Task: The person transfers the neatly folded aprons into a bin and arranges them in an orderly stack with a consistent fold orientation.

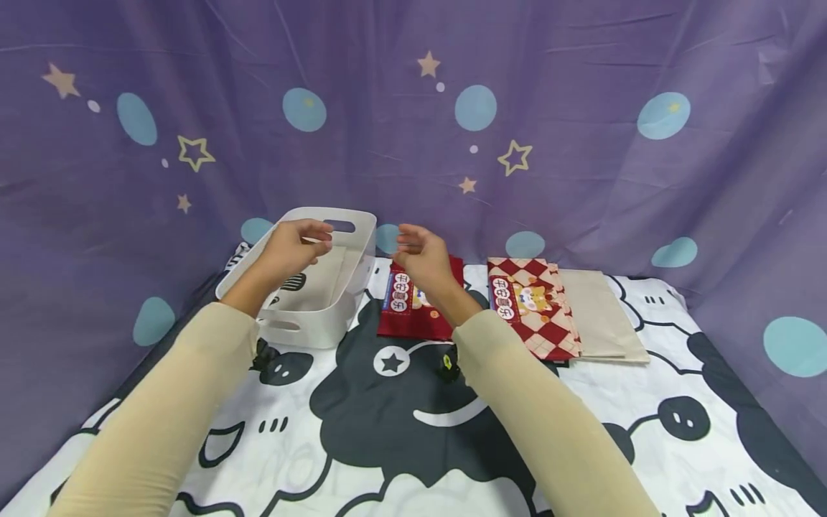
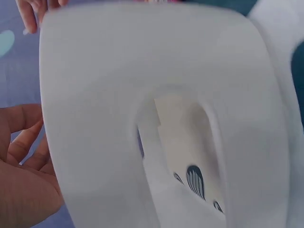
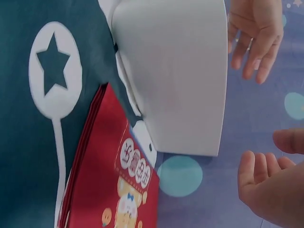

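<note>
My left hand [image 1: 291, 248] is held over the white plastic basket [image 1: 323, 324], its fingers loosely bent with nothing between them. Inside the basket lies a beige folded piece [image 1: 323, 276] with a black striped print, also seen through the handle slot in the left wrist view. To the right, my right hand [image 1: 428, 267] hovers above the red folded packet [image 1: 410, 327], which carries white lettering and a cartoon animal. In the right wrist view, the fingers of that hand [image 3: 275, 190] are slightly curled and hold nothing.
Right of the red packet lies a red-and-cream checkered folded packet [image 1: 549, 334] with similar print, overlapping a beige folded piece [image 1: 607, 316]. Everything sits on a black-and-white cartoon cloth [image 1: 362, 431]. Behind hangs a purple curtain [image 1: 388, 108] with stars and blue dots.
</note>
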The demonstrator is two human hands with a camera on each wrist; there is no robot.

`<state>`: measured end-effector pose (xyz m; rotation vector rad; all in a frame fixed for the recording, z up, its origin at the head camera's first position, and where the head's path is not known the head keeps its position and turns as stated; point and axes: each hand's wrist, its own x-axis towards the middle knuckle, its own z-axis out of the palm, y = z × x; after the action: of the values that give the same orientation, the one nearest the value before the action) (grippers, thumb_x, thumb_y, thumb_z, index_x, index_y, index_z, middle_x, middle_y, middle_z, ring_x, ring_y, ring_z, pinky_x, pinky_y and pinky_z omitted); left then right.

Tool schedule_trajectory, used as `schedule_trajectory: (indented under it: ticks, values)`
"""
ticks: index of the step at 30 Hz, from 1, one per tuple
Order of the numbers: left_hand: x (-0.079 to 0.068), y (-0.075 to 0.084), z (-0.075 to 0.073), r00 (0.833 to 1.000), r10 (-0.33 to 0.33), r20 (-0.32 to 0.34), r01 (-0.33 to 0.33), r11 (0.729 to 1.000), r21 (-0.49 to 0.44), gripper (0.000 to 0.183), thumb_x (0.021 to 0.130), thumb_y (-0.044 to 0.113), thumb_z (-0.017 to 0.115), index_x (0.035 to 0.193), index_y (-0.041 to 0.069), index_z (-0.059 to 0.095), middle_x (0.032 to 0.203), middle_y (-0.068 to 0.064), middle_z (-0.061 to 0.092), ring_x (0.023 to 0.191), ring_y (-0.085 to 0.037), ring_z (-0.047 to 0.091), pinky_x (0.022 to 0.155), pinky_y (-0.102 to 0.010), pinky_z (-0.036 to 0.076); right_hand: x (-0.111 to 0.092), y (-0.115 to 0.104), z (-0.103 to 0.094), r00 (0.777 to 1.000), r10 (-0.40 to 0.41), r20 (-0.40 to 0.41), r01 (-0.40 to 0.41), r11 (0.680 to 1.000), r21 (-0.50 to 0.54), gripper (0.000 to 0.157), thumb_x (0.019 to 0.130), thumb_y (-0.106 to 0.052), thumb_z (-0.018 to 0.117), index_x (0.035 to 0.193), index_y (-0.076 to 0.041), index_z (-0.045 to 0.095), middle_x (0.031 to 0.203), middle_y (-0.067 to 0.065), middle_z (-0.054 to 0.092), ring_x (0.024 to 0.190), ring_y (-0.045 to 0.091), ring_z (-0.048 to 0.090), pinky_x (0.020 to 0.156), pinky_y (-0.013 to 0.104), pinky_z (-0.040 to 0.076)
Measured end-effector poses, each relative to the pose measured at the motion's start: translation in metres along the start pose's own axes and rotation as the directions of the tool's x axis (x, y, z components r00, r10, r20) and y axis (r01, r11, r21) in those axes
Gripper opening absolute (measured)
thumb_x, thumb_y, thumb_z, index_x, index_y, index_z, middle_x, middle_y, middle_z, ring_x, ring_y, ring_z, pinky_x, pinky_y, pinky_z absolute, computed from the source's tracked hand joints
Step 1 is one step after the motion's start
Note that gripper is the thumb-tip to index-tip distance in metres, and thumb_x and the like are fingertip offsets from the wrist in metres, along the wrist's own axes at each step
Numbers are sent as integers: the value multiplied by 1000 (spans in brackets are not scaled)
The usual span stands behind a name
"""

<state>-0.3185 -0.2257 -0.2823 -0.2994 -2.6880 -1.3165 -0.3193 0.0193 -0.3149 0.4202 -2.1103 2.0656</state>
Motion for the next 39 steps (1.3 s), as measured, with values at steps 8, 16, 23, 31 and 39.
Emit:
schedule_trajectory:
  ticks: [8, 16, 23, 31, 39]
  values:
    - [1, 22, 24, 998, 69, -4, -69, 998, -3, 33, 99, 4, 63, 132, 2, 65, 125, -19, 68, 107, -32, 68, 80, -31, 56, 0, 8, -19, 999, 6, -44, -6, 1000, -21, 48, 90, 14, 62, 137, 3, 60, 124, 23, 66, 113, 35, 62, 93, 34, 55]
    - [5, 34, 49, 997, 73, 36, -70, 994, -84, 35, 99, 5, 63, 135, 5, 64, 126, -16, 68, 109, -31, 67, 85, -37, 57, -1, 18, -43, 997, 23, -80, -26, 998, -49, 48, 90, 12, 62, 138, 1, 60, 124, 22, 66, 107, 29, 63, 85, 29, 56]
    - [4, 42, 74, 996, 64, 56, -51, 978, -202, 32, 99, 4, 63, 131, 1, 64, 118, -18, 68, 103, -29, 66, 76, -31, 57, -1, 25, -63, 991, 61, -123, -70, 995, -69, 48, 91, 13, 61, 137, 1, 60, 124, 22, 64, 101, 25, 65, 76, 21, 55]
    - [7, 43, 101, 998, 5, 58, 10, 966, -258, 33, 101, 7, 62, 134, 2, 63, 121, -17, 64, 105, -26, 63, 84, -38, 58, -3, 31, -80, 986, 93, -137, -107, 989, -100, 47, 94, 9, 60, 140, 0, 58, 128, 21, 62, 103, 24, 65, 74, 21, 53]
    - [9, 36, 119, 989, -108, 97, 136, 923, -361, 36, 103, 10, 59, 138, 2, 60, 123, -16, 63, 101, -28, 64, 83, -39, 60, -4, 42, -94, 965, 203, -165, -215, 975, -54, 41, 97, 1, 61, 138, -1, 58, 133, 24, 58, 114, 29, 60, 102, 53, 50]
